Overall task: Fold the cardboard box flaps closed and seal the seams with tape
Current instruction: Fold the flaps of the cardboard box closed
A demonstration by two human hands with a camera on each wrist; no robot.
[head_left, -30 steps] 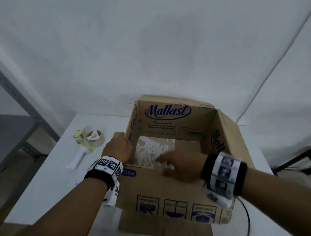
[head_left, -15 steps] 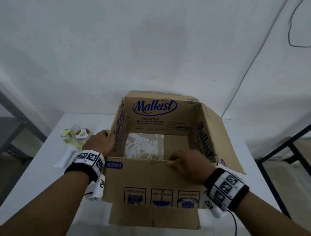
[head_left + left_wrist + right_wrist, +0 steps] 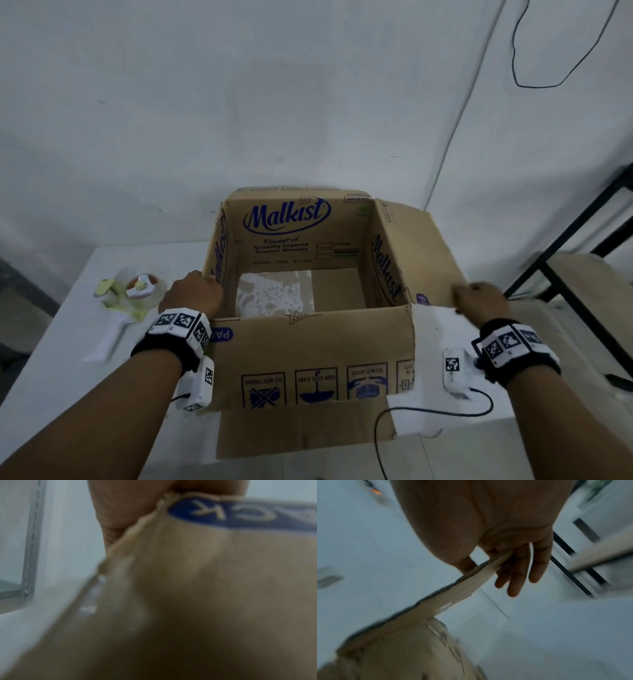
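The left hand [image 3: 191,294] grips the box's [image 3: 308,353] left flap [image 3: 219,253], the right hand [image 3: 479,301] pinches the right flap [image 3: 421,253]; fold both inward together, evenly.

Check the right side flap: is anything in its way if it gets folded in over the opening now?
Nothing visible blocks it. The right hand already holds the near corner of the right flap, which splays outward. The cardboard box looks empty inside. The tape dispenser lies on the table left of the box, clear of the fold.
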